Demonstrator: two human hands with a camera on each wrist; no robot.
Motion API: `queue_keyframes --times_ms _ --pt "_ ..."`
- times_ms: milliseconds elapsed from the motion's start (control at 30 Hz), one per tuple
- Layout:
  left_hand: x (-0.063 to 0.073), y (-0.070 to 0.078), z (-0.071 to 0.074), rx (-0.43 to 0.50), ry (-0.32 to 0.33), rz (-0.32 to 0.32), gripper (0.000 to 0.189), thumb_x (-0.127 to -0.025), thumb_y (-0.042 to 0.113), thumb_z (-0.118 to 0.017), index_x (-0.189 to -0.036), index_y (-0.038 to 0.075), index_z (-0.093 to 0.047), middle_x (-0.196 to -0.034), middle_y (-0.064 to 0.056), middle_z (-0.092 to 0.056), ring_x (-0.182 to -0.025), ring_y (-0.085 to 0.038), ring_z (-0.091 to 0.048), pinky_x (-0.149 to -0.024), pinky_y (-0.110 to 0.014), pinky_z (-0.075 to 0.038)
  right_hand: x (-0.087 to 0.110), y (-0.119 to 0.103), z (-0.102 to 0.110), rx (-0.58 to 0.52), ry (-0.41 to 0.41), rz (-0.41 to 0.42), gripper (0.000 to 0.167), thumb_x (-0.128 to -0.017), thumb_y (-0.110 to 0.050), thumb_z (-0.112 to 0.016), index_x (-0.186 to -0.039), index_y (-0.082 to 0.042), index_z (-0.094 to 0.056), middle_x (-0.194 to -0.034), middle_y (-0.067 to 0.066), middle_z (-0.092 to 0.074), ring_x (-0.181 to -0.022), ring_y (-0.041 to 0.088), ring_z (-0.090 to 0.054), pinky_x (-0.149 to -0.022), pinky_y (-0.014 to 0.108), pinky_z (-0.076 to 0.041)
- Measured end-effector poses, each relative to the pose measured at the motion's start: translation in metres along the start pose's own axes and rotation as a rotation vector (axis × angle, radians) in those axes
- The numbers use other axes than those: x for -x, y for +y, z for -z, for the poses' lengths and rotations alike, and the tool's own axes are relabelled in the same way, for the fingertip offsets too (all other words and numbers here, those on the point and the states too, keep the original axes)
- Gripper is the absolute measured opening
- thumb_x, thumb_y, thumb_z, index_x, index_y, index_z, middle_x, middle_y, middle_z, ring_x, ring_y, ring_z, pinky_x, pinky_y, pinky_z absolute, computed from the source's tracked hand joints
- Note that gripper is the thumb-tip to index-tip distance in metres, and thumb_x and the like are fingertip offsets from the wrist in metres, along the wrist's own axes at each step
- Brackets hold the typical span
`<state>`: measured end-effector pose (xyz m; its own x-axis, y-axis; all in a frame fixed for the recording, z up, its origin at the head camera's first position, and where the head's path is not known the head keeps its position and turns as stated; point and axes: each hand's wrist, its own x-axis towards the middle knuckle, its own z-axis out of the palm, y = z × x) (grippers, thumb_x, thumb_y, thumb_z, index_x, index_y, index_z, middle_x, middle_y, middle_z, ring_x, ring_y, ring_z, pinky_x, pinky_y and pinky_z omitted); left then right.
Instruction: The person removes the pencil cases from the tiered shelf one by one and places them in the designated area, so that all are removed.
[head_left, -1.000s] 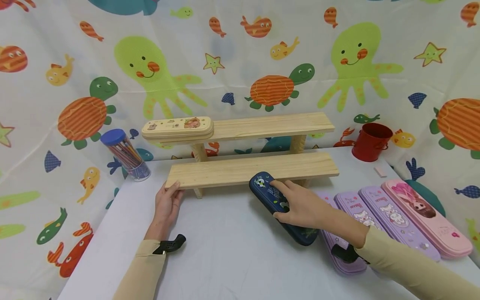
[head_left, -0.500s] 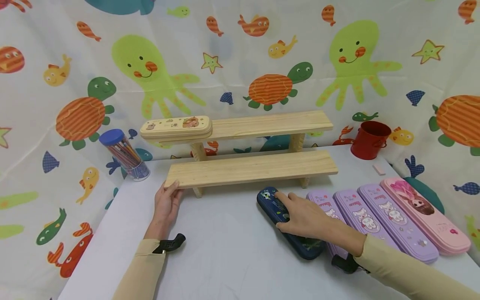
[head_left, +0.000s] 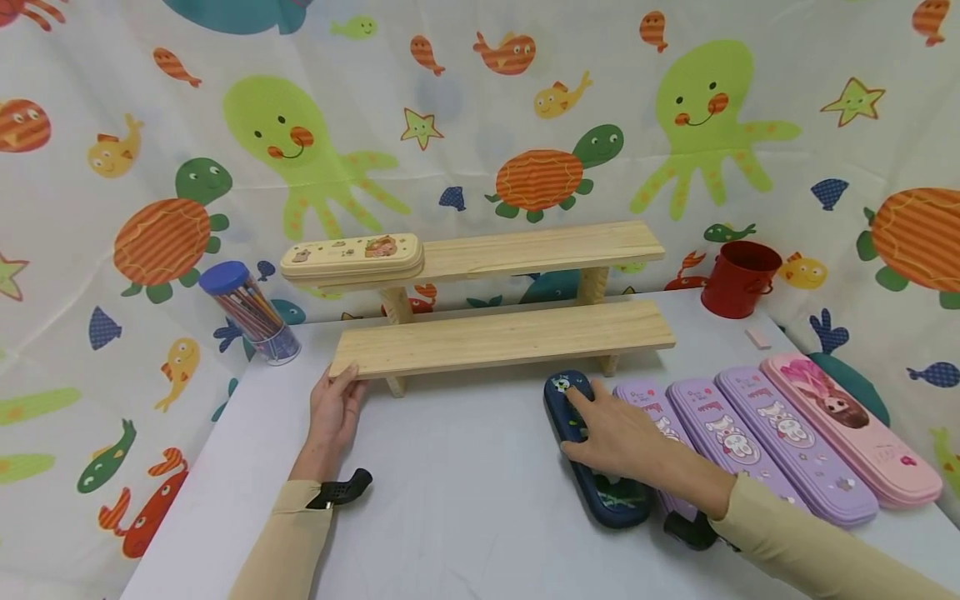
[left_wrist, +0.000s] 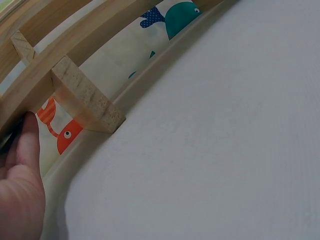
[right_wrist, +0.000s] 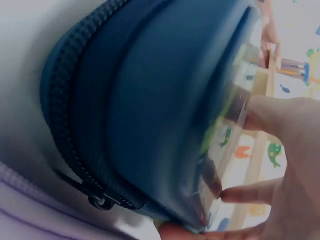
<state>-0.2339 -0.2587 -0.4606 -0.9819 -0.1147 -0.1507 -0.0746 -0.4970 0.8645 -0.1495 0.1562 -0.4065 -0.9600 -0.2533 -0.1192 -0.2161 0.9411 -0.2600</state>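
My left hand (head_left: pixel 333 412) grips the left end of the two-tier wooden shelf's lower board (head_left: pixel 495 337), thumb at its front corner. In the left wrist view, the fingers reach under that board beside a wooden leg (left_wrist: pixel 87 95). A navy pencil case (head_left: pixel 613 500) with printed pictures lies in front of the shelf's right part, slanting slightly. Over its lid my right hand (head_left: pixel 626 433) holds it between thumb and fingers. The right wrist view shows the case's zipped end (right_wrist: pixel 80 125) close up, one finger bent at its edge.
Three purple pencil cases (head_left: pixel 787 442) and a pink one (head_left: pixel 862 442) lie in a row at right. A cream pencil case (head_left: pixel 352 258) sits on the top board. A pencil tub (head_left: pixel 255 312) stands left; a red bucket (head_left: pixel 741 279) and an eraser (head_left: pixel 758 338) are back right.
The navy pencil case came down from near the lower board's front edge, moved right beside the purple cases and turned straighter, held by my right hand. My left hand stayed on the shelf.
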Motion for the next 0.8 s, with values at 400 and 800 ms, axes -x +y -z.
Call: queue_keyframes --times_ms 400,800 --pt "-0.001 -0.0002 0.002 0.013 0.008 0.009 0.071 -0.101 0.018 -0.058 -0.159 0.017 -0.018 -0.164 -0.007 -0.028 -0.147 -0.015 -0.036 -0.112 -0.02 -0.043 0.0068 0.0049 -0.0037 0.109 0.077 -0.004 0.072 -0.082 -0.05 -0.073 -0.138 -0.009 -0.054 -0.126 0.022 -0.052 -0.077 0.025 -0.052 -0.045 0.027 -0.045" --pt "-0.0007 -0.0007 0.0021 0.015 0.014 0.015 0.07 -0.101 0.017 -0.058 -0.159 0.017 -0.02 -0.163 -0.007 -0.03 -0.146 -0.015 -0.038 -0.114 -0.021 -0.042 0.0018 0.0057 0.0031 0.125 0.023 -0.041 0.075 -0.08 -0.054 -0.076 -0.138 -0.012 -0.055 -0.123 0.02 -0.051 -0.082 0.026 -0.054 -0.054 0.037 -0.058"
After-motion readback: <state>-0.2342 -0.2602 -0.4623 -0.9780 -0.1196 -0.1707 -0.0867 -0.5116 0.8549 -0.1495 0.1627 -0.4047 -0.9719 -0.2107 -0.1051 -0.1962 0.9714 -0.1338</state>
